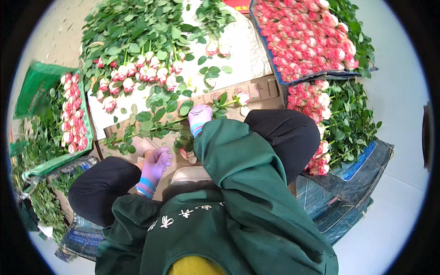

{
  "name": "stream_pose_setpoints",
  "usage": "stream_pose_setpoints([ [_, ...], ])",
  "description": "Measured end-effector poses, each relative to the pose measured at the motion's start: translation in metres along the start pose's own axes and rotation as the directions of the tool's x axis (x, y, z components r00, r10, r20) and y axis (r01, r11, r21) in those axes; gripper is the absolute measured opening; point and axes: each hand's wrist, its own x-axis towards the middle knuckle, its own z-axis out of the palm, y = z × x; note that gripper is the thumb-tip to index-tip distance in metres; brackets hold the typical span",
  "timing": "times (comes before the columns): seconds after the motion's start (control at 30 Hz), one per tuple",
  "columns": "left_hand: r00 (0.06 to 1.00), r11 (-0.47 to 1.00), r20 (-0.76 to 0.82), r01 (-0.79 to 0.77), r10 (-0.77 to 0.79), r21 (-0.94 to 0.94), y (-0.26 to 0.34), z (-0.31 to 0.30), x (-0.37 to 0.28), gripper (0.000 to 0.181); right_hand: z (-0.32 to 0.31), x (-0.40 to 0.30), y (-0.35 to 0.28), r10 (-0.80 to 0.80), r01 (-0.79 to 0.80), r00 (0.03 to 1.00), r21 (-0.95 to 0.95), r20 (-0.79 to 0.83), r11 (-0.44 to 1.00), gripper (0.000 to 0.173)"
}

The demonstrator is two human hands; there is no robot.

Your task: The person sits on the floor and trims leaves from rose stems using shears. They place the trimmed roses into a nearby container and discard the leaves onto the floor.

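My right hand (200, 116), in a pale lilac knit glove, is closed around the stem of a single pink-and-white rose (243, 98). The leafy stem (154, 124) lies crosswise, its bloom to the right and its cut end to the left. My left hand (157, 166), in a purple glove, hovers lower left of that stem. Its fingers are loosely bent and slightly apart, with nothing visible in them. Between my feet, partly hidden by my right sleeve, lies another rose (187, 155) with loose petals.
A large pile of leafy roses (137, 37) lies ahead on a white sheet (240, 58). At right, blue-edged bundles of packed roses (306, 41) are stacked beside my knee. A green-wrapped rose bundle (74, 113) stands at left. Cardboard (264, 91) borders the sheet; loose leaves are scattered about.
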Motion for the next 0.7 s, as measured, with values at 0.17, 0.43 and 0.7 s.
stream_pose_setpoints([
  [0.17, 0.994, 0.995, -0.082, 0.077, -0.073, 0.055, 0.010, 0.004, -0.001, 0.026, 0.004, -0.004, -0.005, 0.008, -0.007, 0.997, 0.009, -0.078, 1.000, 0.022],
  [0.43, 0.988, 0.974, -0.110, 0.125, -0.105, 0.190, 0.008, 0.003, -0.001, 0.030, 0.002, -0.002, 0.011, -0.053, 0.058, 0.993, 0.041, -0.109, 0.997, 0.019],
  [0.7, 0.994, 1.000, 0.107, 0.027, -0.026, -0.006, -0.019, -0.027, 0.021, 0.029, -0.031, -0.019, 0.024, -0.104, 0.124, 0.937, 0.040, -0.333, 0.992, 0.010],
])
